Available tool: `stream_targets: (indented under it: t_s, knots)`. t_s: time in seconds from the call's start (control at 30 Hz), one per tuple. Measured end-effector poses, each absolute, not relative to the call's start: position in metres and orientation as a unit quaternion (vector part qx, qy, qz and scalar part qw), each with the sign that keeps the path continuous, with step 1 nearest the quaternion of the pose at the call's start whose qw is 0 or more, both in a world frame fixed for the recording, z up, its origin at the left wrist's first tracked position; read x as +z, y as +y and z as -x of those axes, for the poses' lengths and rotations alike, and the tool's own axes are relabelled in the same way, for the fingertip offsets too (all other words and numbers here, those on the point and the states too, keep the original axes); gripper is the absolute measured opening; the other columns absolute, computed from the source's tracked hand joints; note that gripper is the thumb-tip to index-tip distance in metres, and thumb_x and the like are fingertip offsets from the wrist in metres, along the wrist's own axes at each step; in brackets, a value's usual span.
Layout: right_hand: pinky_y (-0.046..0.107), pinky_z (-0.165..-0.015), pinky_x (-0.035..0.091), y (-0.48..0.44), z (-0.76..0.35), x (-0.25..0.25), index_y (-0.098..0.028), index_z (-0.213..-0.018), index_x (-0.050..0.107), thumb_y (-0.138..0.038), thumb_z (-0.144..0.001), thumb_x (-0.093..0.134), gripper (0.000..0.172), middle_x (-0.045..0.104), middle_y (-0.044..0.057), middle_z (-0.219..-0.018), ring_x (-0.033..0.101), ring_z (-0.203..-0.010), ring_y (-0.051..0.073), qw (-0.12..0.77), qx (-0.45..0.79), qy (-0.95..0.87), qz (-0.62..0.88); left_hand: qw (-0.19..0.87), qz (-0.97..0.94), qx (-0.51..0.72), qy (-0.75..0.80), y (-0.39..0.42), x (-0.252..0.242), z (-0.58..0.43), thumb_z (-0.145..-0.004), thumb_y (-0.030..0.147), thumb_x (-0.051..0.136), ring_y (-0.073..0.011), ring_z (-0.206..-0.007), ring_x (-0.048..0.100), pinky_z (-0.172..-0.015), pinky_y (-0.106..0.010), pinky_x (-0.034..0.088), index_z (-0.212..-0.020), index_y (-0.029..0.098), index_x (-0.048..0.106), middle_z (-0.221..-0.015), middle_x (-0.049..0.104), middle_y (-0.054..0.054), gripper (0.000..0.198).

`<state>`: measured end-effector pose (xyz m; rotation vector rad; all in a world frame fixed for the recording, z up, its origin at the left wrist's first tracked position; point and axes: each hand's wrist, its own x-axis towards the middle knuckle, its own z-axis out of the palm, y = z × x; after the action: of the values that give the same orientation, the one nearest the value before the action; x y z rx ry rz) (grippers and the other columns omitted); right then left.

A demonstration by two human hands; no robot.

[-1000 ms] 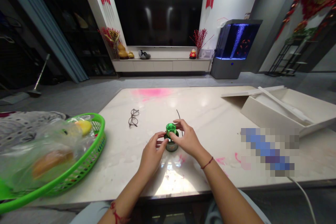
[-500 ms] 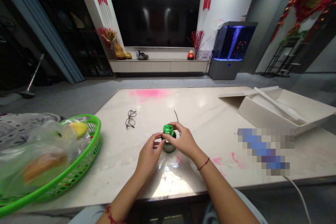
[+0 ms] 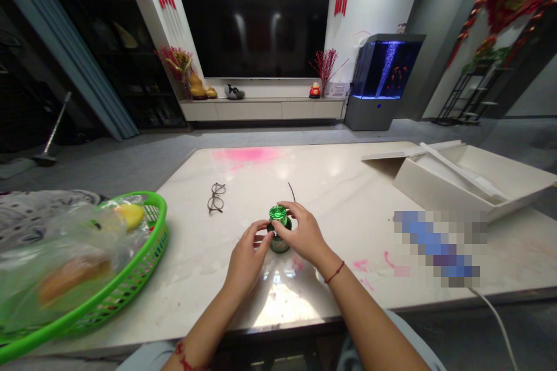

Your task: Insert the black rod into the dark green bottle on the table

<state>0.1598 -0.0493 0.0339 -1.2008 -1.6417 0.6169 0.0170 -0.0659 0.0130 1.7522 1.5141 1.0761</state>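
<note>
A small metal cylinder [image 3: 280,246] stands on the marble table [image 3: 331,168], topped by a shiny green ribbed cap [image 3: 277,214]. My left hand [image 3: 248,261] grips it from the near left, fingers against the green part. My right hand [image 3: 302,233] holds it from the right, fingers curled over the cap's edge. Between them, the hands hide much of the cylinder's sides. A thin black wire [image 3: 290,190] rises just behind it.
Wire-rimmed glasses [image 3: 216,197] lie left of my hands. A green plastic basket [image 3: 148,243] holding bagged food sits at the left table edge. An open white box [image 3: 448,177] stands at the right, beside a pixelated blurred patch. A white cable [image 3: 491,316] hangs off the table's right side.
The whole scene has drifted slightly left and the view has tilted a little. Both hands stay on the cylinder, with no clear change in grip.
</note>
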Motion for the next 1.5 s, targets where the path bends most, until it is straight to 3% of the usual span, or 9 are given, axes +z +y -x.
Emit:
stream_targets:
  t_s: [0.27,0.43,0.63,0.8,0.9,1.03,1.33,1.5]
  knots:
    - [0.034,-0.081,0.047,-0.0467,-0.1669,0.032,-0.028,-0.116,0.052,-0.027,-0.067,0.062,0.05,0.056,0.003,-0.101,0.056,-0.09,0.018,0.453,0.267,-0.698,0.487,0.291,-0.652,0.407,0.57,-0.0667,0.0131,-0.0175,-0.078,0.041,0.049,-0.0173,-0.084,0.062,-0.077,-0.032,0.049,-0.103,0.022,0.055,-0.103,0.062,-0.004,0.032]
    - [0.035,-0.08,0.048,-0.0447,-0.1663,0.029,-0.023,-0.121,0.045,-0.035,-0.063,0.067,0.064,0.059,0.005,-0.1,0.057,-0.09,0.019,0.459,0.27,-0.681,0.503,0.289,-0.654,0.399,0.574,-0.0662,0.0124,-0.0172,-0.079,0.041,0.047,-0.0164,-0.081,0.062,-0.075,-0.032,0.049,-0.104,0.023,0.054,-0.104,0.061,-0.005,0.032]
    - [0.038,-0.084,0.047,-0.0454,-0.1671,0.027,-0.024,-0.118,0.044,-0.025,-0.068,0.062,0.053,0.062,0.005,-0.101,0.06,-0.093,0.019,0.453,0.289,-0.688,0.488,0.292,-0.654,0.405,0.569,-0.066,0.0123,-0.0174,-0.078,0.04,0.048,-0.0165,-0.081,0.062,-0.076,-0.032,0.049,-0.104,0.022,0.054,-0.104,0.062,-0.005,0.032]
    - [0.039,-0.085,0.047,-0.0485,-0.1682,0.027,-0.025,-0.118,0.039,-0.017,-0.068,0.058,0.055,0.059,0.006,-0.108,0.059,-0.096,0.019,0.457,0.303,-0.689,0.475,0.294,-0.651,0.41,0.567,-0.0663,0.0124,-0.0178,-0.077,0.04,0.05,-0.0171,-0.081,0.062,-0.076,-0.033,0.049,-0.103,0.022,0.055,-0.102,0.062,-0.005,0.032]
    - [0.038,-0.084,0.048,-0.0481,-0.1674,0.0269,-0.024,-0.117,0.04,-0.021,-0.065,0.062,0.056,0.051,0.008,-0.115,0.058,-0.095,0.019,0.468,0.298,-0.678,0.482,0.289,-0.653,0.409,0.569,-0.066,0.0123,-0.0176,-0.077,0.04,0.05,-0.0169,-0.081,0.062,-0.075,-0.032,0.049,-0.103,0.022,0.055,-0.102,0.062,-0.005,0.031]
    - [0.037,-0.081,0.049,-0.0451,-0.1661,0.0253,-0.023,-0.116,0.042,-0.03,-0.06,0.069,0.063,0.048,0.009,-0.111,0.057,-0.094,0.02,0.478,0.286,-0.667,0.495,0.285,-0.656,0.402,0.572,-0.066,0.013,-0.0177,-0.078,0.04,0.048,-0.0167,-0.081,0.062,-0.075,-0.032,0.05,-0.104,0.022,0.055,-0.104,0.062,-0.005,0.032]
    - [0.03,-0.076,0.051,-0.0474,-0.1703,0.0271,-0.022,-0.114,0.041,-0.015,-0.064,0.057,0.053,0.048,0.007,-0.113,0.057,-0.095,0.016,0.48,0.351,-0.656,0.465,0.288,-0.656,0.403,0.57,-0.0669,0.013,-0.0177,-0.078,0.039,0.049,-0.0168,-0.084,0.062,-0.076,-0.031,0.049,-0.104,0.022,0.055,-0.105,0.062,-0.005,0.031]
    - [0.032,-0.077,0.05,-0.048,-0.1687,0.0281,-0.022,-0.113,0.042,-0.023,-0.066,0.06,0.051,0.049,0.008,-0.112,0.056,-0.095,0.017,0.478,0.339,-0.659,0.472,0.289,-0.658,0.401,0.568,-0.0662,0.0122,-0.0181,-0.079,0.04,0.048,-0.0168,-0.085,0.062,-0.076,-0.031,0.049,-0.104,0.022,0.054,-0.106,0.061,-0.005,0.032]
